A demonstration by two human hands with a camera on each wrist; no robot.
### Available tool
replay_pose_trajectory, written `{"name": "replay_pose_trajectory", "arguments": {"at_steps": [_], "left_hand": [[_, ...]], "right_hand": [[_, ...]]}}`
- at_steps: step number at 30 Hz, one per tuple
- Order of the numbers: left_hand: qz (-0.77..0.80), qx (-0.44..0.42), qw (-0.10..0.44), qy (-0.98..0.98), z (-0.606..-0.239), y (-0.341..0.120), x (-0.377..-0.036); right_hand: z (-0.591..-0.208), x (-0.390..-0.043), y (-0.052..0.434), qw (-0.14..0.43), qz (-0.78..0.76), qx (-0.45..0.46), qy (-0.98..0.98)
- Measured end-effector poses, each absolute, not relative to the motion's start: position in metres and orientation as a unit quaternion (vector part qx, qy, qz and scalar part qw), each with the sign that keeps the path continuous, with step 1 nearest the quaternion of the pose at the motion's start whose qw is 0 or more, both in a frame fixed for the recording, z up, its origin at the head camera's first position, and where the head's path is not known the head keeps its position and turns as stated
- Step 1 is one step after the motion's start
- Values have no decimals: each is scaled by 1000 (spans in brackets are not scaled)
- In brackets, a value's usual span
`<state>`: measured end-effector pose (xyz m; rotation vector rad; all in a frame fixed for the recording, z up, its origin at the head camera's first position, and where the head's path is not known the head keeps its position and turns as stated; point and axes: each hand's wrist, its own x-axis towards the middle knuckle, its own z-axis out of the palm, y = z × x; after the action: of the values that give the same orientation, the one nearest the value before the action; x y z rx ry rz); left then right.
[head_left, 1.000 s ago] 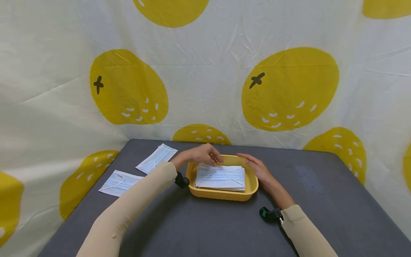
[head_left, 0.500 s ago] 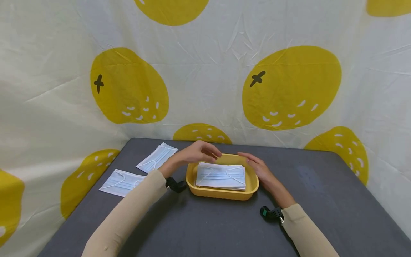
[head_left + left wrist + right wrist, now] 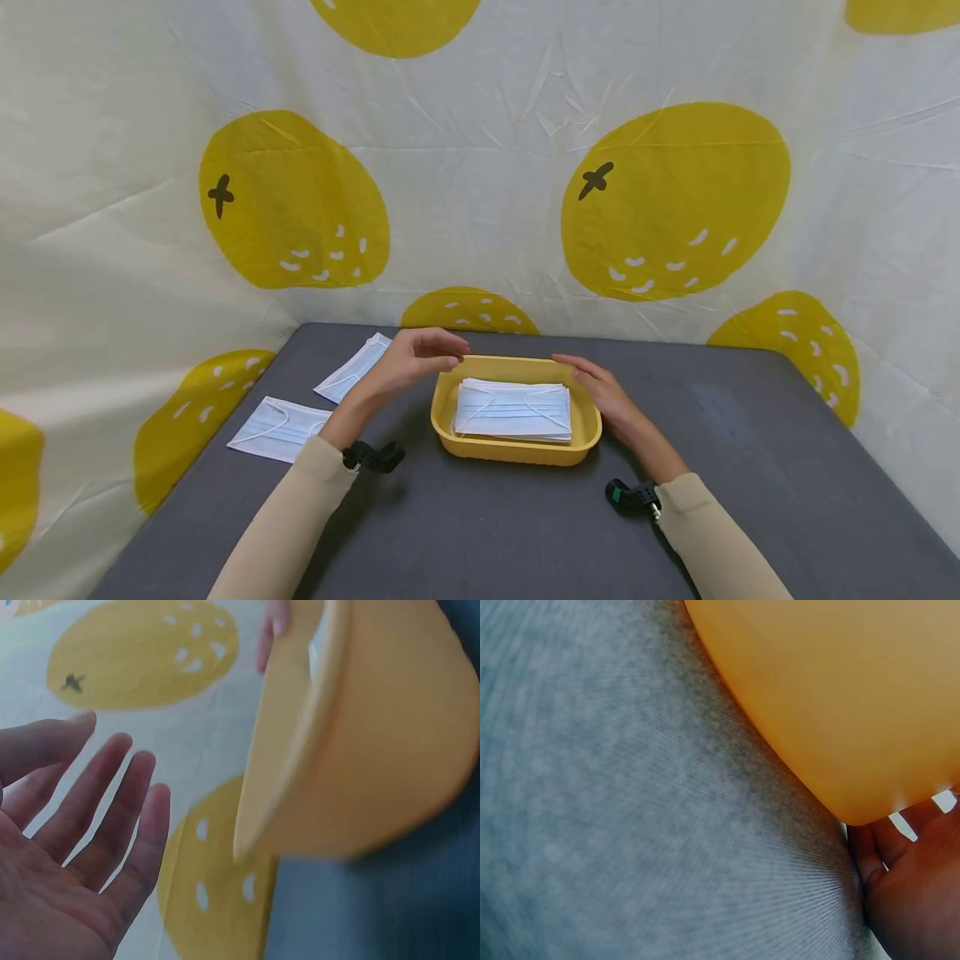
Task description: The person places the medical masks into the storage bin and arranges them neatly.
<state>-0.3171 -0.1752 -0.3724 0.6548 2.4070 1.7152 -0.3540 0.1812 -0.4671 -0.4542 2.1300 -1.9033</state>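
A yellow plastic basket (image 3: 517, 454) stands mid-table with a stack of pale blue face masks (image 3: 513, 412) lying in it, ear loops on top. My left hand (image 3: 408, 362) is raised just left of the basket's rim, fingers extended and holding nothing; the left wrist view shows its bare palm (image 3: 67, 892) and spread fingers beside the basket wall (image 3: 390, 735). Against the basket's right side rests my right hand (image 3: 607, 400), its fingers reaching along the rim. Two more face masks lie flat on the left: one near (image 3: 277, 429), one farther back (image 3: 352, 371), partly covered by my left hand.
The dark grey table (image 3: 495, 525) runs back to a white cloth (image 3: 480, 167) printed with large yellow fruit, which also hangs along the left side. Each wrist carries a black strap-mounted camera, such as the left wrist camera (image 3: 375, 457).
My left hand has lifted off the masks in the basket and drawn back leftward past the rim, its fingers straightening. The right hand and the basket stay where they were.
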Motion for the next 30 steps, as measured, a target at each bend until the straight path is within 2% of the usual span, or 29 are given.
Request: {"name": "replay_pose_trajectory", "arguments": {"at_steps": [10, 30], "left_hand": [[598, 141, -59, 787, -388, -224, -315], [584, 35, -105, 804, -407, -291, -323]], "right_hand": [[-465, -354, 182, 122, -649, -152, 735], [-462, -349, 180, 127, -653, -150, 731]]}}
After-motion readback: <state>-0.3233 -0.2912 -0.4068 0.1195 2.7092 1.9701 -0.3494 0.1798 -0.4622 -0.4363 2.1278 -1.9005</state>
